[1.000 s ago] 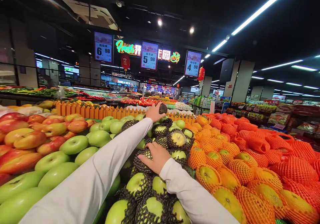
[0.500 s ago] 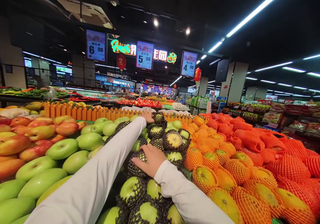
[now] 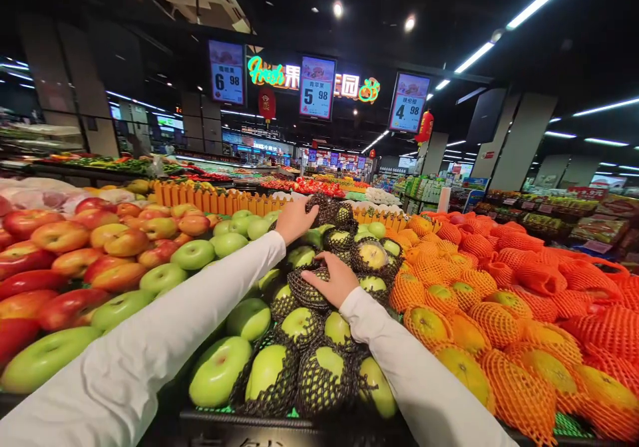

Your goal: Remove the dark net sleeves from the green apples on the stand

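Observation:
My left hand (image 3: 295, 221) reaches to the back of the green apple pile, its fingers closed around a green apple in a black foam net (image 3: 323, 210). Nearer to me, my right hand (image 3: 337, 279) curls its fingers over another netted apple (image 3: 305, 290), which sits on the pile. Several more netted green apples (image 3: 298, 324) lie below and around both hands. One beside my right hand shows a yellowish face (image 3: 372, 255) through its net. Bare green apples (image 3: 219, 370) lie to the left of the netted ones.
Red-yellow apples (image 3: 67, 236) fill the left side. Oranges in orange nets (image 3: 519, 388) and fruit in red nets (image 3: 544, 271) cover the right. A low orange picket fence (image 3: 214, 199) edges the back. Price screens (image 3: 318, 88) hang overhead.
My left hand has drawn back toward me and now has the netted apple in it. My right hand stays on its netted apple. The view has shifted, showing more of the stand's front edge.

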Tool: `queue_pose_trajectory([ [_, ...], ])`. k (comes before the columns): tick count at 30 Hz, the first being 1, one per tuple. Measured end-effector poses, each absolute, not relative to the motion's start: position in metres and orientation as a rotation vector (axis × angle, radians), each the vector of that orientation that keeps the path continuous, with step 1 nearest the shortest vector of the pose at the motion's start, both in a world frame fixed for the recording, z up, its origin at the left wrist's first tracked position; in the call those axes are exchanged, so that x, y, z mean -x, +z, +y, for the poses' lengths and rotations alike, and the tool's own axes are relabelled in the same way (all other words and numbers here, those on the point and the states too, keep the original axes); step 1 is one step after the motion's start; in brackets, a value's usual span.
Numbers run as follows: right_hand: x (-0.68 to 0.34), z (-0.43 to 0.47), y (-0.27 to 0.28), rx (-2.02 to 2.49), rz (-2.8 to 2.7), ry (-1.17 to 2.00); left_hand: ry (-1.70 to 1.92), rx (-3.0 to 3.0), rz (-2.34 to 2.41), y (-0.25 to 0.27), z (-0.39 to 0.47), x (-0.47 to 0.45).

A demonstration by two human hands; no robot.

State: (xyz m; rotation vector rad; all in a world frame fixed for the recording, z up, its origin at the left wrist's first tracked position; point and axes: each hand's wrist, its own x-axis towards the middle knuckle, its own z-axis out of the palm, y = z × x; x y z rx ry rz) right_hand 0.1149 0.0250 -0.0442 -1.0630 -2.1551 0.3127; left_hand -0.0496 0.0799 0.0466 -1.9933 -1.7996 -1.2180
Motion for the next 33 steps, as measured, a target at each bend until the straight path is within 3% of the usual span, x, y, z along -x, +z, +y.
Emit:
queue_pose_trajectory([
  [7, -0.117, 0.031, -0.046, 0.906, -1.577, 0.343, -1.198, 2.412, -1.547, -0.012, -0.002, 0.053],
  [12, -0.122, 0.025, -0.040, 0.668, -1.670, -0.117, -1.239, 2.437, -1.401, -0.023, -0.006, 0.064],
  [18, -0.122, 0.014, -0.030, 0.485, -1.673, -0.460, -1.295, 2.088, -1.754, -0.018, -0.003, 0.070],
  [25, -0.121, 0.009, -0.033, 0.554, -1.557, -0.276, -1.425, 2.027, -1.884, -0.015, -0.006, 0.070],
  [33, -0.121, -0.001, -0.032, 0.480, -1.897, 0.074, -1.897, 2.382, -1.471, -0.017, -0.005, 0.063],
])
